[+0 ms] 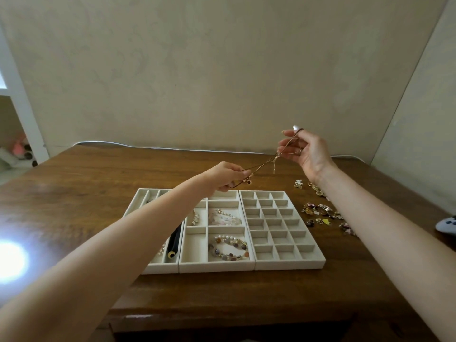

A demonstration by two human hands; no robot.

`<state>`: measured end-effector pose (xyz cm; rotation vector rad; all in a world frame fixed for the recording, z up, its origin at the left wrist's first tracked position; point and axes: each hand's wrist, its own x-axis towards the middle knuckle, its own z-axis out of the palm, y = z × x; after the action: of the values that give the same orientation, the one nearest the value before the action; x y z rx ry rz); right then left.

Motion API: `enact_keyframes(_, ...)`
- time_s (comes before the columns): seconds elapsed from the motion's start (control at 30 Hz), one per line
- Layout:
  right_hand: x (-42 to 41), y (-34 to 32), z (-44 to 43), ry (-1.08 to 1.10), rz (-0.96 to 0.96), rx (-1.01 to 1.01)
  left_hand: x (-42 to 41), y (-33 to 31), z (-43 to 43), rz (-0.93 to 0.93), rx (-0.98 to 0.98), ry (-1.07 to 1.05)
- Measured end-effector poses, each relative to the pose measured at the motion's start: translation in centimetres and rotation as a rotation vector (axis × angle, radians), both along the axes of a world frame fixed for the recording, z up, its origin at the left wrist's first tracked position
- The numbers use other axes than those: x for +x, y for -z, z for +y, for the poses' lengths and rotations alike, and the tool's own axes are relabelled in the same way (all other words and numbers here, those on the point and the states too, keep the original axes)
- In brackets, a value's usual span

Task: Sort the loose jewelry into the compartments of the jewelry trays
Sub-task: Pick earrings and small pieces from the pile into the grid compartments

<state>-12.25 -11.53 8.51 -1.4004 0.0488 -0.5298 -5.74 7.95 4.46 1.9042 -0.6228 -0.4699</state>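
Necklace (261, 167), brown cord w/ gold pendant: stretched in air betw. both hands, above far edge of trays (217, 267). L hand (228, 176) pinches pendant end. R hand (307, 151), raised higher, has cord looped over a fingertip, other fingers loosely curled. Loose jewelry pile (320, 213): on table (246, 292), just right of grid tray (288, 264).

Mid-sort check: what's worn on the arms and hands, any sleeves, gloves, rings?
The left forearm and right forearm are bare: no sleeves, gloves, watch or bracelet in view. The right hand has one long, pale glossy nail showing and what looks like a thin ring on a finger. The left hand shows nothing worn.
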Motion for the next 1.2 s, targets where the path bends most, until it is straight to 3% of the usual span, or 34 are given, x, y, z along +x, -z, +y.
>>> enact_keyframes(0.27,0.1,0.8,-0.8,0.021,0.026,0.006,0.1,0.0,0.3,0.029,0.058,0.071)
enact_keyframes(0.53,-0.1,0.6,-0.4,-0.058,0.039,0.034,0.1,0.9,-1.0,-0.107,0.034,-0.121)
enact_keyframes(0.67,-0.1,0.4,-0.3,-0.09,0.026,0.026,-0.3,0.8,-1.2,-0.038,-0.039,-0.103)
enact_keyframes(0.9,-0.2,0.3,-0.1,-0.12,0.018,0.02,-0.6,0.5,-0.7,0.046,-0.002,0.065)
enact_keyframes(1.2,-0.4,0.3,0.1,-0.15,0.012,0.036,-0.6,0.4,-0.6,0.058,-0.125,-0.076)
